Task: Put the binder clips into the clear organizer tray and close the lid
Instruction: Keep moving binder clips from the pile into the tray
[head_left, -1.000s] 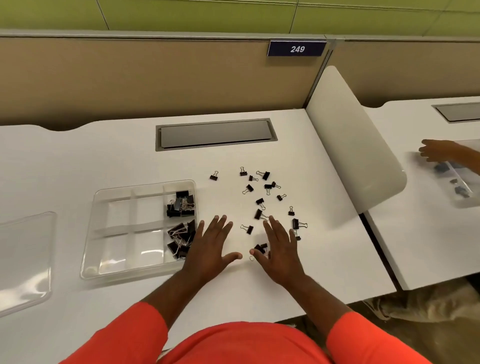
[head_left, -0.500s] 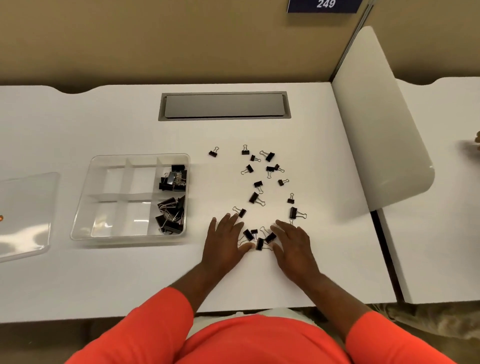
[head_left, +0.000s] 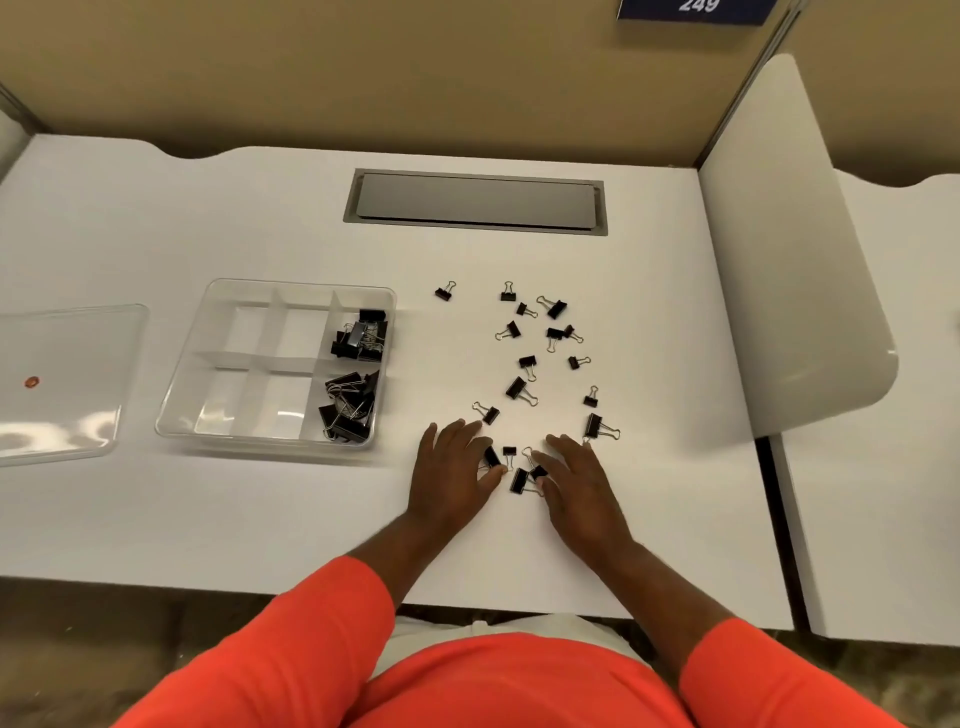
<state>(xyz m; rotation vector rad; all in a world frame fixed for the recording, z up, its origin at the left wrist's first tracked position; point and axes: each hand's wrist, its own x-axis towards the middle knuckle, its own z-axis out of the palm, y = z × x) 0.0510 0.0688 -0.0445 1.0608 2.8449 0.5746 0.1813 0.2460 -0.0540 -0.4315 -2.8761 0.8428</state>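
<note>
Lying flat on the desk, our left hand and right hand grip nothing, straight fingers touching a few binder clips between them. More lie scattered beyond; the clear organizer tray sits to the left, its lid off beside it.

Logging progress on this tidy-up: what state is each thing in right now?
clear organizer tray: uncovered, stored clips in its two right compartments only.
lid: off, flat on the desk left of the tray.
loose binder clips: scattered on the desk, right of the tray.
left hand: open, flat on desk, touching a clip.
right hand: open, flat on desk, touching clips.
</note>
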